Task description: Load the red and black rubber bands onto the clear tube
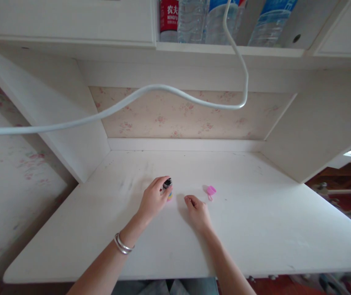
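Observation:
My left hand (153,200) rests on the white desk (255,229), its fingers closed round a small dark object with a shiny top (167,183); a bit of yellow and pink shows under it. Two silver bangles (121,245) sit on that wrist. My right hand (197,212) lies on the desk just to the right, fingers curled in loosely with nothing visible in them. A small pink clip-like object (210,191) lies on the desk a little beyond and to the right of my right hand, apart from it.
A white cable (150,91) hangs across the view above the desk. Water bottles (193,20) stand on the shelf overhead. White side panels (71,123) wall the desk left and right. Floral wallpaper (187,114) covers the back.

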A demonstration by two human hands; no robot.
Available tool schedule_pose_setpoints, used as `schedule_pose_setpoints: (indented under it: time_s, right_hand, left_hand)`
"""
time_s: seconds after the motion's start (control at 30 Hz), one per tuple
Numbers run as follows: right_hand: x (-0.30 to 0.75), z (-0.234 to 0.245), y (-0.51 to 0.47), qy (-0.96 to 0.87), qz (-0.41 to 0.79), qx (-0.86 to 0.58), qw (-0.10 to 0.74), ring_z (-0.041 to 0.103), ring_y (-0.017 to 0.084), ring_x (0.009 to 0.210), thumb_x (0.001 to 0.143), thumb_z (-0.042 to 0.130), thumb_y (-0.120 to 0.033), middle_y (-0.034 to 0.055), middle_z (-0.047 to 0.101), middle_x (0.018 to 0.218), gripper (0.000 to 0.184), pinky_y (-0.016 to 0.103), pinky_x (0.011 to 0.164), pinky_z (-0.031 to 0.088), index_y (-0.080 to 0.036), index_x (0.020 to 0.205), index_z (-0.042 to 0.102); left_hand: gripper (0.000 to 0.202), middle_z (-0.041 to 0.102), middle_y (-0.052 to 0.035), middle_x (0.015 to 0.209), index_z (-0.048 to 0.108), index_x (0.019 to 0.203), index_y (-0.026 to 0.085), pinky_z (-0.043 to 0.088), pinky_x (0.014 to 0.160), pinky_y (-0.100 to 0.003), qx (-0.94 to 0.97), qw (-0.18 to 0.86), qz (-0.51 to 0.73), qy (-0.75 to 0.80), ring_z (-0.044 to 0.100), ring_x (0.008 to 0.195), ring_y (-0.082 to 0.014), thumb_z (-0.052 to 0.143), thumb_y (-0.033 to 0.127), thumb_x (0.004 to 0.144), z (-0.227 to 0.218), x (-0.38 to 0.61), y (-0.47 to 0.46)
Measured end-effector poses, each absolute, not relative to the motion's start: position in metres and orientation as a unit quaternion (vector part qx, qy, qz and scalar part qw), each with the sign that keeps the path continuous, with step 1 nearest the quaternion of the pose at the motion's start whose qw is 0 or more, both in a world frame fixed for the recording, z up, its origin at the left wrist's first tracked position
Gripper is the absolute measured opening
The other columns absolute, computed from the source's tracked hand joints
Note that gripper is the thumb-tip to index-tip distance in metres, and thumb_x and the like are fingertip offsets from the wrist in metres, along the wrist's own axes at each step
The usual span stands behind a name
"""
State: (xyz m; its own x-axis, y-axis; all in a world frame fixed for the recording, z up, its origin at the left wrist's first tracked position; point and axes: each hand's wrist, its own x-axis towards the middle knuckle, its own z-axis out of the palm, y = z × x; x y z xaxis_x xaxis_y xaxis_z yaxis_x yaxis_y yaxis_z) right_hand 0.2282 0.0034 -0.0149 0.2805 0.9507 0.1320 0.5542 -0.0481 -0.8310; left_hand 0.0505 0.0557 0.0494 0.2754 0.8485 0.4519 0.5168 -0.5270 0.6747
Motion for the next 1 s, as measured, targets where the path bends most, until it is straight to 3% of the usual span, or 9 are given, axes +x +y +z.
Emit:
schedule_pose_setpoints:
  time_s: [0.27, 0.4, 0.53, 0.7, 0.8, 1.0]
  right_hand:
    - [0.225, -0.014, -0.008, -0.529, 0.194, -0.692, 0.451, 0.053, 0.015, 0.057, 0.089, 0.035, -0.05, 0.0018, 0.062, 0.064, 0.045, 0.024, 0.056, 0.037, -0.018, 0.091, 0.067]
    - [0.234, -0.011, -0.019, -0.484, 0.088, -0.71, 0.503, 0.052, 0.014, 0.062, 0.09, 0.037, -0.05, 0.0032, 0.061, 0.074, 0.041, 0.024, 0.062, 0.039, -0.019, 0.1, 0.062]
    - [0.257, -0.013, -0.018, -0.417, 0.007, -0.742, 0.524, 0.051, 0.016, 0.071, 0.085, 0.044, -0.052, 0.0069, 0.055, 0.097, 0.047, 0.026, 0.061, 0.042, -0.02, 0.117, 0.055]
    - [0.29, -0.021, -0.006, -0.421, 0.009, -0.788, 0.448, 0.051, 0.023, 0.097, 0.08, 0.049, -0.055, 0.0114, 0.039, 0.123, 0.062, 0.035, 0.08, 0.044, -0.023, 0.134, 0.044]
    - [0.303, -0.023, 0.002, -0.469, 0.035, -0.798, 0.377, 0.049, 0.025, 0.109, 0.083, 0.046, -0.054, 0.0115, 0.036, 0.132, 0.062, 0.038, 0.089, 0.041, -0.024, 0.136, 0.042]
    - [0.308, -0.017, 0.018, -0.563, 0.071, -0.774, 0.28, 0.053, 0.022, 0.106, 0.085, 0.045, -0.031, 0.0048, 0.055, 0.121, 0.036, 0.034, 0.09, 0.039, -0.028, 0.118, 0.059]
  left_hand:
    - [0.062, 0.063, -0.0099, 0.115, 0.035, 0.134, 0.021, 0.051, 0.085, -0.032, 0.695, 0.335, 0.449, 0.45, 0.061, 0.101, -0.0175, 0.062, 0.037, 0.079, 0.03, 0.053, 0.057]
    - [0.061, 0.065, -0.0086, 0.111, 0.042, 0.129, 0.02, 0.05, 0.086, -0.034, 0.681, 0.373, 0.443, 0.448, 0.063, 0.096, -0.0167, 0.066, 0.034, 0.075, 0.016, 0.059, 0.056]
    - [0.054, 0.065, -0.0073, 0.11, 0.05, 0.121, 0.02, 0.049, 0.086, -0.033, 0.671, 0.396, 0.442, 0.444, 0.063, 0.094, -0.0167, 0.067, 0.033, 0.072, 0.009, 0.061, 0.056]
    - [0.045, 0.067, -0.0059, 0.103, 0.057, 0.114, 0.019, 0.05, 0.08, -0.031, 0.668, 0.451, 0.406, 0.431, 0.065, 0.083, -0.016, 0.067, 0.033, 0.072, 0.005, 0.055, 0.057]
    - [0.045, 0.067, -0.0057, 0.102, 0.057, 0.113, 0.019, 0.049, 0.078, -0.029, 0.669, 0.473, 0.382, 0.427, 0.064, 0.083, -0.0161, 0.067, 0.031, 0.071, 0.0, 0.051, 0.058]
    - [0.039, 0.067, -0.006, 0.096, 0.061, 0.105, 0.017, 0.046, 0.077, -0.028, 0.671, 0.494, 0.367, 0.414, 0.061, 0.084, -0.0173, 0.07, 0.026, 0.068, 0.001, 0.046, 0.056]
